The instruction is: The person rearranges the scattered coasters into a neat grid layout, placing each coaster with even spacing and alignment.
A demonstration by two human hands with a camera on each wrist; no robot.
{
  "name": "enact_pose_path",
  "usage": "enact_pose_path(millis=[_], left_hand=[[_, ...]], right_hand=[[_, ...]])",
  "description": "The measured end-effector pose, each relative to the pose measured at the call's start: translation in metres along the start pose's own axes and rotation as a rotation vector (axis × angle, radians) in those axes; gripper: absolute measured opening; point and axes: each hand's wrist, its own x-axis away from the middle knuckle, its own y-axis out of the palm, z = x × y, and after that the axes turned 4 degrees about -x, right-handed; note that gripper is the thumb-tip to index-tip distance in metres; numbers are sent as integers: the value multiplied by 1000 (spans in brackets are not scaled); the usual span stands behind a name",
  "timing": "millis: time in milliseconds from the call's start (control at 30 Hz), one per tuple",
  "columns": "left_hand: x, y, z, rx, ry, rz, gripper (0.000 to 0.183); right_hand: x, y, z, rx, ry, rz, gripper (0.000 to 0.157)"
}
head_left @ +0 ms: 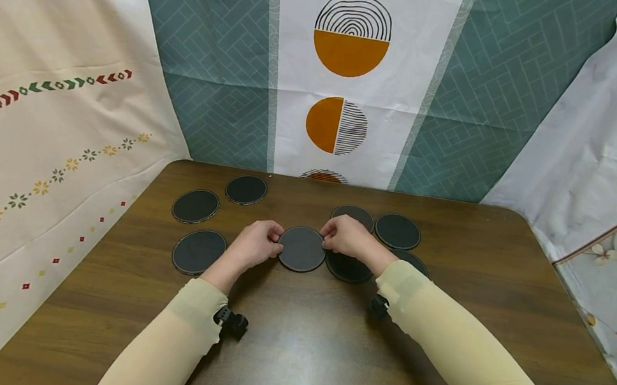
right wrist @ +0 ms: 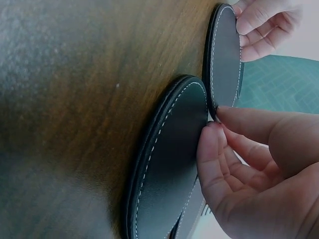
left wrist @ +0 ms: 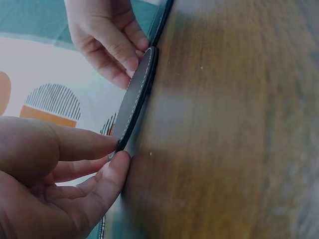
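A round black coaster with pale edge stitching [head_left: 301, 249] is held by its two sides near the middle of the table. My left hand [head_left: 259, 242] pinches its left edge between thumb and fingers, also seen in the left wrist view, where the coaster [left wrist: 135, 97] appears nearly edge-on. On the opposite edge, the thumb and fingertips of my right hand [head_left: 346, 234] pinch the rim. Directly under and beside that hand lies another stitched coaster [head_left: 348, 268], large in the foreground of the right wrist view, its upper part partly hidden by the hand in the head view.
On the left lie three more coasters: a front one [head_left: 199, 251], a middle one [head_left: 195, 206] and a back one [head_left: 246, 190]. Several others, including a right-hand one [head_left: 398, 231], cluster at right, partly under my right forearm. Patterned cloths [head_left: 218, 79] hang behind the brown wooden table [head_left: 290, 344].
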Motion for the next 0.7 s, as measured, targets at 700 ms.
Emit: enact_pose_path(millis=[700], left_hand=[[0, 0, -2, -103, 14, 4, 32]], right_hand=[[0, 3, 0, 58, -34, 7, 23]])
